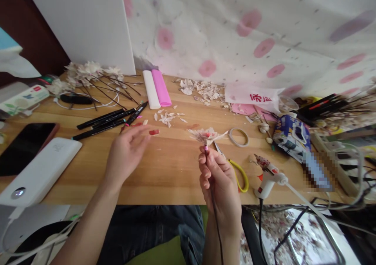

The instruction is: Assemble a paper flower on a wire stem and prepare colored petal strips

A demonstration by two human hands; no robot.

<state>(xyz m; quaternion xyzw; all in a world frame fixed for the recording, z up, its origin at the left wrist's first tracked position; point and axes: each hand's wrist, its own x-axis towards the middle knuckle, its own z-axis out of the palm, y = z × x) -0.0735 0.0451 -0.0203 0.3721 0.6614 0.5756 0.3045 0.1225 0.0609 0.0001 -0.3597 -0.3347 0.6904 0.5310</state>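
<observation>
With our right hand we hold a paper flower upright over the near middle of the counter, its fingers pinching the dark stem just below a pink band. Our left hand has its fingers loosely parted, the tips just beside a small red piece; we cannot tell whether they touch it.

Among the containers, at far right we see a white plastic bag with red lettering, lying over pink sheets; its contents are unclear. A clear round tub sits just right of it, and what it holds is too blurred to tell. Nearer on the right stands a blue packet with a white lid. Below the counter at near right, a shiny tray holds many pale and brownish flakes.
</observation>
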